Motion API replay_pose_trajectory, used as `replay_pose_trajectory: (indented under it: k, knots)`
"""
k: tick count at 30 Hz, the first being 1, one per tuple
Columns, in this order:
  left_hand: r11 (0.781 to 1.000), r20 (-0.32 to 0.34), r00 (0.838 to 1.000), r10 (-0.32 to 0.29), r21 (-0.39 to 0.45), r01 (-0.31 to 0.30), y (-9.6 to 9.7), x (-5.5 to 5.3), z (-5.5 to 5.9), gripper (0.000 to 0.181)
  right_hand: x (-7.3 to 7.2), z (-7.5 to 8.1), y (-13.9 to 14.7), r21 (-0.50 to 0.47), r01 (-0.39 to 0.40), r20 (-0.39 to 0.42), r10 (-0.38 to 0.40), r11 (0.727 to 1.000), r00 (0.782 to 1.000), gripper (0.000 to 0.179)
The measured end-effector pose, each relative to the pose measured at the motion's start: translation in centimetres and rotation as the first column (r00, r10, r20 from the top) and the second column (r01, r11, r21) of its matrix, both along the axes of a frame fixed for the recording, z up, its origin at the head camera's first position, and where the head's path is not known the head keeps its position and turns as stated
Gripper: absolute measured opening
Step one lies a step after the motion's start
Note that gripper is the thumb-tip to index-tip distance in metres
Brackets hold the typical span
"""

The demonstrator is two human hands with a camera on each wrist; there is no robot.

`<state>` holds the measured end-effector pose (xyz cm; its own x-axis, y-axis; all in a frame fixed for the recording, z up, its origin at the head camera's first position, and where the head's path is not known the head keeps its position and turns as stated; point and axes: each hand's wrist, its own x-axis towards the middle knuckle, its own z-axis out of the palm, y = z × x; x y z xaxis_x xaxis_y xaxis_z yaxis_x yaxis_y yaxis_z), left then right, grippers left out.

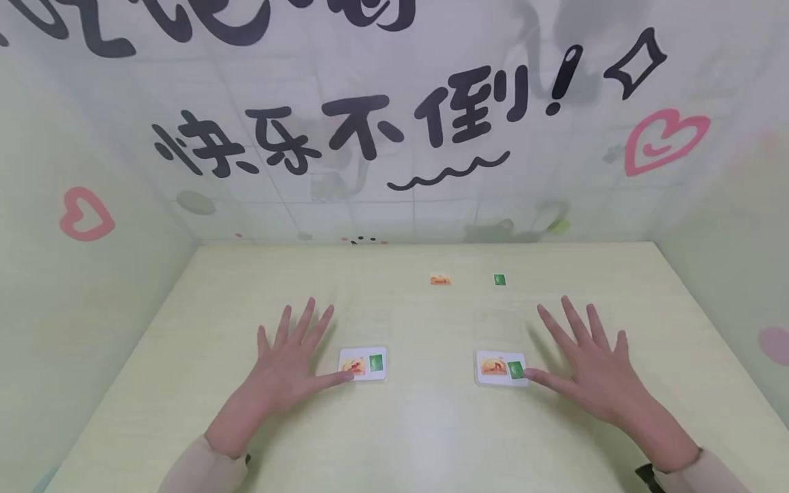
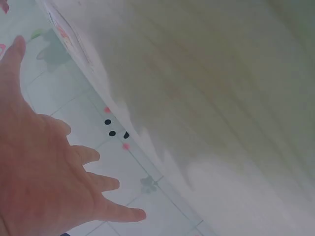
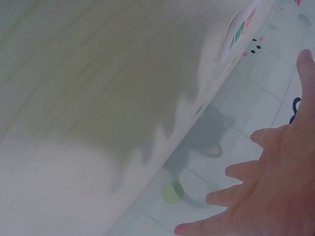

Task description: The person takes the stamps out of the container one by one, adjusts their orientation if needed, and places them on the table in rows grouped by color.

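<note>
While the left hand (image 1: pixel 286 370) is left of the left case (image 1: pixel 372 377) and the right hand (image 1: pixel 594 376) well to its right, neither grips anything: fingers straight, spread; thumb contact cannot be told. Left case: seemingly filled; one orange stamp (image 1: pixel 355 364), partly hidden by the left thumb, one green stamp (image 1: pixel 376 363); flat, white, rounded corners. Right case (image 1: pixel 493 381), right of the left case: likewise filled; second orange stamp (image 1: pixel 493 365), second green stamp (image 1: pixel 515 370); same form. Table (image 1: pixel 431 418), under the left case: pale, faint wood grain. Left square (image 1: pixel 368 326), directly behind the left case, and right square (image 1: pixel 498 326), behind it and rightward: clear, thin, presumably plastic lids, not yet fitted. Loose orange stamp (image 1: pixel 440 280) and loose green stamp (image 1: pixel 500 280), farther behind the left case, rightward: printed, paper-like; unplaced, their use uncertain. Wall (image 1: pixel 444 219), farthest behind the left case: smooth, black lettering (image 1: pixel 357 104).
</note>
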<state>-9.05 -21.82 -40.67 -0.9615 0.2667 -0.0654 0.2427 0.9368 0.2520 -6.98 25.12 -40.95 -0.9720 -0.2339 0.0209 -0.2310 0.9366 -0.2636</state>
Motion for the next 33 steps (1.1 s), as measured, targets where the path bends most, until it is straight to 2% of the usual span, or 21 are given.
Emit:
replay_pose_trajectory:
  k: [5, 9, 21, 28, 33]
  knots:
    - [1.0, -0.003, 1.0, -0.016, -0.003, 0.016, 0.0, -0.1, -0.2, 0.112, 0.0, 0.1, -0.4, -0.002, 0.0, 0.017, 0.001, 1.0, 1.0, 0.104]
    - [0.999, 0.004, 0.999, -0.04, 0.028, 0.04, 0.0, -0.2, -0.2, 0.113, -0.1, 0.1, -0.7, -0.012, -0.009, 0.033, 0.009, 1.0, 0.999, 0.103]
    - [0.991, 0.04, 0.995, -0.086, 0.106, 0.082, -0.3, 0.1, -0.6, 0.115, -0.7, 0.2, -1.9, -0.021, -0.07, 0.013, 0.07, 0.997, 0.997, 0.101]
    - [0.99, 0.013, 0.994, -0.107, 0.092, 0.106, -0.2, 0.0, -1.2, 0.114, -1.0, 0.0, -2.5, -0.018, -0.096, 0.014, 0.096, 0.995, 0.995, 0.1]
    - [0.991, 0.012, 0.994, -0.111, 0.081, 0.11, 0.0, -0.2, -1.1, 0.113, -1.2, 0.1, -2.9, -0.022, -0.114, 0.01, 0.115, 0.993, 0.993, 0.098]
